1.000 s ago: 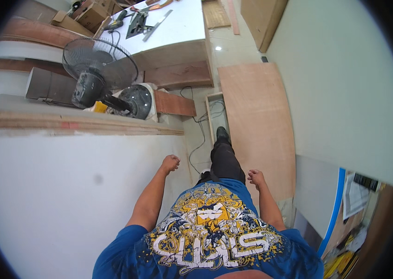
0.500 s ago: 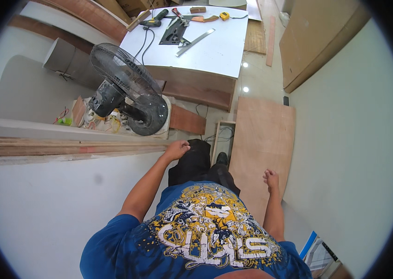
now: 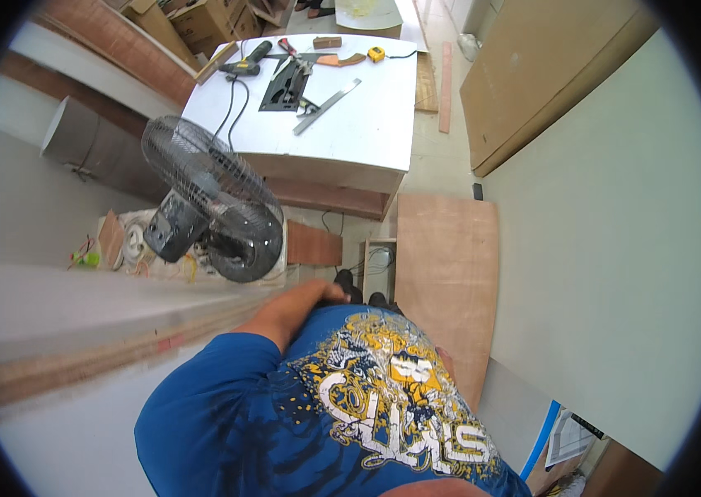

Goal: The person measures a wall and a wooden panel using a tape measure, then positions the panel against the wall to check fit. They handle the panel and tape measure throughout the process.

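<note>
My left hand (image 3: 335,291) is in front of my waist, its fingers mostly hidden and blurred; nothing in its grasp can be made out. My right hand is out of sight behind my body, and only a sliver of that arm shows beside the shirt. Closest to the left hand are my dark shoes and a black pedestal fan (image 3: 239,240) with a wire cage. On my right a plywood sheet (image 3: 447,273) lies over the floor.
Ahead, a white-topped table (image 3: 359,137) bears a drill (image 3: 243,65), a handsaw (image 3: 342,60), a tape measure (image 3: 376,54), a combination square (image 3: 330,106) and a dark slotted plate (image 3: 284,87). A pale panel (image 3: 599,248) rises on the right. Cables trail near the fan.
My left hand has come inward to my waist from the left. My right hand has gone from view behind my body. The view has shifted, showing more beyond the table.
</note>
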